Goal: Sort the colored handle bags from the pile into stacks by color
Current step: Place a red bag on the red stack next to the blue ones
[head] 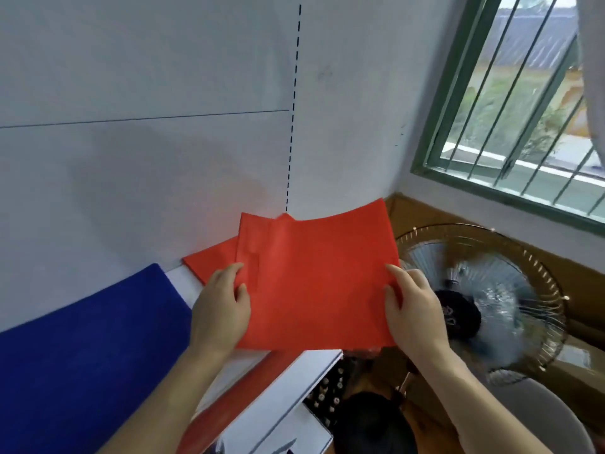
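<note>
bright daylight from the window (523, 103) (upper right), soft shadows on the wall (147, 77), wide-angle bending, slight blur

Setting: small plain room, domestic or simple workroom; cannot tell which. Evidence: bare white wall (147, 93) carrying 1 thin horizontal line and 1 dashed vertical line. Right of the wall, a green-framed window (510, 103) with slanted bars, greenery and a tiled roof visible outside. Below the window, a pedestal fan (484, 299) with wire guard, standing beside brown cardboard boxes (582, 290). Left of the fan, a white desk (288, 388) set against the wall. No machines or shop fittings seen.
</note>
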A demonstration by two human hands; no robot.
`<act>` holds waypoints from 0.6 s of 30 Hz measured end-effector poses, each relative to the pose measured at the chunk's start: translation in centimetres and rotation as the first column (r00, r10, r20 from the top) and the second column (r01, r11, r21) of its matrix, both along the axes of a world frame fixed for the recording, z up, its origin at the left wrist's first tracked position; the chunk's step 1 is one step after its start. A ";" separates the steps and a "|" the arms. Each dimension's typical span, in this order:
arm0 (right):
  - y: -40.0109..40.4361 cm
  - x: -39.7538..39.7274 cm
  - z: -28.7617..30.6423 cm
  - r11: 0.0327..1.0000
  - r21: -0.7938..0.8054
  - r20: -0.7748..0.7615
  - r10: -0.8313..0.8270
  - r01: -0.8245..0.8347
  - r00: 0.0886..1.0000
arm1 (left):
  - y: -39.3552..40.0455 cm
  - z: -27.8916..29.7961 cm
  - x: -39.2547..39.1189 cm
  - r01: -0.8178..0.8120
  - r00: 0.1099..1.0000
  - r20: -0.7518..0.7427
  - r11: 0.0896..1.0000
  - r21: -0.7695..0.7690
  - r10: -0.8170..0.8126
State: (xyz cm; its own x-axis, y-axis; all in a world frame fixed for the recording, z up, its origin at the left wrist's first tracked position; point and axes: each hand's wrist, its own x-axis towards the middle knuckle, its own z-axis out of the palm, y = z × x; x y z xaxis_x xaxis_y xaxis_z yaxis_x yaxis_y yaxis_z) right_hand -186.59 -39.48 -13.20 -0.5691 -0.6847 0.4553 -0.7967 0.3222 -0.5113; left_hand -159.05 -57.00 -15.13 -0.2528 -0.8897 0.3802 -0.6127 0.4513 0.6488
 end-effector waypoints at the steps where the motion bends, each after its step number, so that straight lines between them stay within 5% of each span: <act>1: -1.6 -0.4 -0.1 0.999 0.003 -0.005 0.038 -0.038 0.999 | -0.5 -0.1 0.1 -0.023 1.000 0.011 1.000 -0.011 0.024; 9: -14.1 -6.0 -1.6 0.939 0.061 -0.015 0.341 -0.339 0.940 | -2.0 -1.1 -0.7 -0.334 0.934 0.138 0.943 0.009 0.330; 18: -22.5 -9.5 -4.9 0.810 0.164 -0.069 0.579 -0.563 0.812 | -0.6 -1.8 -3.8 -0.604 0.702 0.429 0.794 -0.063 0.568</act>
State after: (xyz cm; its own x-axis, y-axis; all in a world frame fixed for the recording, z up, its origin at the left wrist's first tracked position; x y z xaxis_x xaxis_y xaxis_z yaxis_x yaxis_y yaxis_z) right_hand -196.13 -61.95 -18.11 -0.0078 -0.9268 0.3754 -0.9059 -0.1524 -0.3952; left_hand -162.84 -57.64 -16.96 0.2168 -0.9322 0.2899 -0.9472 -0.1290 0.2935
